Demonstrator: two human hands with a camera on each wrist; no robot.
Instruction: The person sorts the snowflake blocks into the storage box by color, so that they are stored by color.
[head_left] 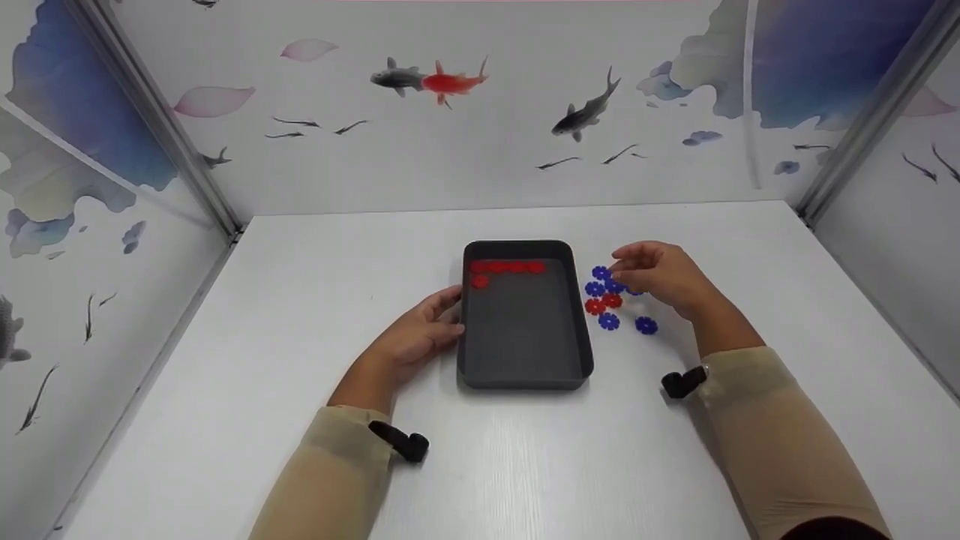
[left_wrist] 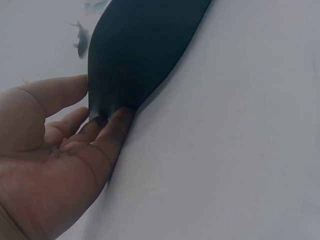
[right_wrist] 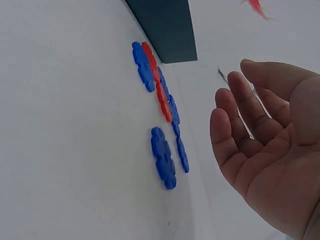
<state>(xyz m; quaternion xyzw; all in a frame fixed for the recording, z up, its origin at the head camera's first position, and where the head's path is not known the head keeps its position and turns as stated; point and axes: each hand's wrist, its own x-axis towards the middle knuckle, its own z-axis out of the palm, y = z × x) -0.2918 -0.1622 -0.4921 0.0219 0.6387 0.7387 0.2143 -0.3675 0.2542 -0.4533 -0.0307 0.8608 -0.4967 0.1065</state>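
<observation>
Red flower pieces (head_left: 479, 281) lie in the dark tray (head_left: 525, 337), in a row along its far end, with one more starting what we take for a second row at the left. That much looks done (most of the tray floor is bare). Two other red pieces (head_left: 595, 306) and several blue pieces (head_left: 609, 321) sit just beside the tray's right wall, and we judge these left to place. The right hand (head_left: 666, 279) hovers by them, fingers loosely bent, grasping nothing that we can see. The left hand (head_left: 416, 337) rests its fingers against the tray's outer left wall without clasping it. On the white table (head_left: 247, 360), the right hand hides some blue pieces, so we cannot count them; the left wrist view cuts off the tray.
</observation>
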